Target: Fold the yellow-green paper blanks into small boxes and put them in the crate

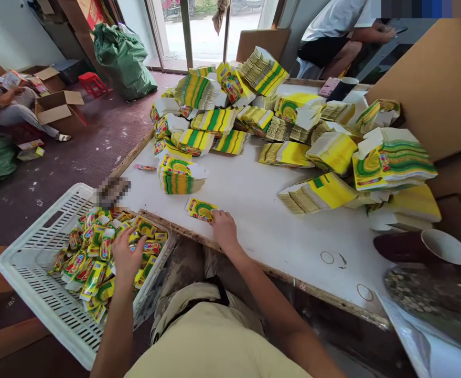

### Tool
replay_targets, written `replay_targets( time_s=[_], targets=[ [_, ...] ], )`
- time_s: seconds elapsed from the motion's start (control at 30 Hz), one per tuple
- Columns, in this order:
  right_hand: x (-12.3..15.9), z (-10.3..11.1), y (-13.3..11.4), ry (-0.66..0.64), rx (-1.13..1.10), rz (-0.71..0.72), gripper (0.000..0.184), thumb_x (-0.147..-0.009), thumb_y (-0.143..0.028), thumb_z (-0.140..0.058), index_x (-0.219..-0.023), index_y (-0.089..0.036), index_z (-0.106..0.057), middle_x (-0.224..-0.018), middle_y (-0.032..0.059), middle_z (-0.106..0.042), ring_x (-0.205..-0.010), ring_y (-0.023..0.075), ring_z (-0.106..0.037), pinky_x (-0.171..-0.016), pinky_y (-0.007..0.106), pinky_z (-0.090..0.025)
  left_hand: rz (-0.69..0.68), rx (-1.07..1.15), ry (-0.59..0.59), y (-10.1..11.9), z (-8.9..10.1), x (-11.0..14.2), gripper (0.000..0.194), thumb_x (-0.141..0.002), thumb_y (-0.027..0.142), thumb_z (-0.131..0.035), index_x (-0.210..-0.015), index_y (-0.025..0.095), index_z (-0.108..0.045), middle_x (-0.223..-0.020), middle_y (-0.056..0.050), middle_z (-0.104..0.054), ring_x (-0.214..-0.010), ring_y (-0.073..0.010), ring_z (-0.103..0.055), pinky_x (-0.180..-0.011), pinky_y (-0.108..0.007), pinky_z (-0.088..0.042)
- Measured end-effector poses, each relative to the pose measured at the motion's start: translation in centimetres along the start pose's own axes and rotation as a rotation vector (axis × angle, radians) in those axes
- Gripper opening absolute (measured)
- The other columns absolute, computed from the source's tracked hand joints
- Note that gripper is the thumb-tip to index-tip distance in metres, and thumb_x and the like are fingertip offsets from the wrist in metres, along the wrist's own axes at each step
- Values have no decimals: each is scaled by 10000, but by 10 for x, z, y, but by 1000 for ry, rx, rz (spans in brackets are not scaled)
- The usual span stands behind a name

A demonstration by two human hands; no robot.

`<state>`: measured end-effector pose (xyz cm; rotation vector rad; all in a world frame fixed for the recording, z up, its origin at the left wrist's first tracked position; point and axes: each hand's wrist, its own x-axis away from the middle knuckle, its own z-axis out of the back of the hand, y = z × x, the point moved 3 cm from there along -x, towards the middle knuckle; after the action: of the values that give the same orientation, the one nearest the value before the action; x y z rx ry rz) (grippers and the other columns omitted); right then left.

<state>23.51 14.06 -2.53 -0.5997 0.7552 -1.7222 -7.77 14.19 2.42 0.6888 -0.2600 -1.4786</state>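
Note:
My left hand point(127, 256) is over the white plastic basket point(29, 236), its fingers spread and nothing between them. Beneath it lie many small yellow, green and red printed cartons point(92, 278) in a loose heap. At the table's near edge, my right hand point(225, 229) has its fingers on the right end of a single small yellow-green carton point(201, 209), which lies on the white tabletop point(238, 194). Just beyond that carton stands a stack of flat cartons point(181, 176). The underside of my right fingers is hidden.
Piles of flat cartons point(214, 121) cover the table's far side. A dark red cup point(411, 244) and a bag of dark grainy stuff point(422, 294) are at right. A large cardboard sheet point(430, 89) leans there. One person point(334, 37) sits behind, another point(10, 100) at far left.

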Motion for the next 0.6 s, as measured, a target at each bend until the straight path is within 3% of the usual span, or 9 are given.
replay_targets(
  time_s=[0.13,0.3,0.43,0.5,0.6],
  targets=[
    [1,-5,2,23,-38,-8,289,-771,5,-540,-1008,-156,-577,-1059,165,-639,-1024,295,-580,-937,457,-428,22,388,-193,48,-53,9,411,-797,432,-628,-1136,199,-618,-1211,-117,-610,-1144,-268,-569,-939,-434,-499],
    [8,6,1,15,-226,-2,328,-780,-102,-574,-1065,-207,-450,-861,17,-634,-787,193,-633,-739,340,-525,288,965,-308,91,-95,28,589,-685,402,-780,-1191,209,-551,-1160,-102,-637,-1041,-216,-632,-942,-395,-500],
    [37,2,-24,-184,-704,85,377,-765,-238,-679,-1040,-251,-421,-844,-20,-620,-742,152,-624,-669,278,-525,439,1362,-330,124,-101,32,482,-731,467,-747,-1119,221,-599,-1077,-79,-690,-1044,-219,-642,-940,-383,-494],
    [53,-5,-40,-311,-977,66,410,-748,-318,-734,-1013,-263,-427,-869,-15,-613,-718,138,-607,-657,271,-513,479,1484,-269,134,-96,25,432,-748,497,-720,-1076,232,-624,-977,-54,-704,-968,-206,-659,-884,-363,-514],
    [68,-12,-56,-397,-1163,28,473,-730,-425,-775,-1028,-268,-443,-912,-6,-600,-748,137,-591,-690,276,-497,477,1553,-126,139,-88,15,355,-741,482,-739,-967,230,-631,-784,6,-637,-735,-133,-628,-749,-279,-523]
  ],
)
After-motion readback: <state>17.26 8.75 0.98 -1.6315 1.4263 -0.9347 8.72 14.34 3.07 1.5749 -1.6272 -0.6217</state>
